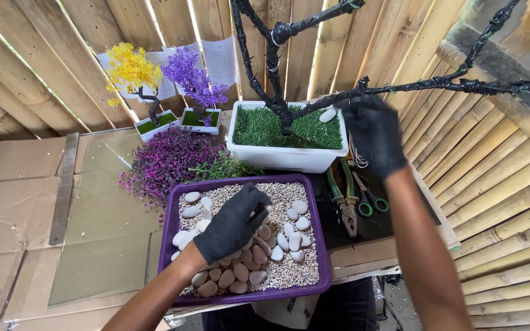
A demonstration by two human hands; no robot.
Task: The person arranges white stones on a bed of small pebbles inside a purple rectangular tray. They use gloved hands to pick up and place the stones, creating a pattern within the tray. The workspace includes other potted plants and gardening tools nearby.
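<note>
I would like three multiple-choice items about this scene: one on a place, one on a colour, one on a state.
1. Where is the left hand?
A. over the purple tray of stones
B. on the pliers
C. on the yellow tree

2. What colour is the planter with the bare black tree?
A. white
B. red
C. blue

3. What do both hands wear?
A. nothing
B. black gloves
C. white mittens

Answers: 1 A, the hand rests on the stones in the tray. 2 A, its walls are white around green turf. 3 B, the left hand and the right hand are both covered in black.
</note>
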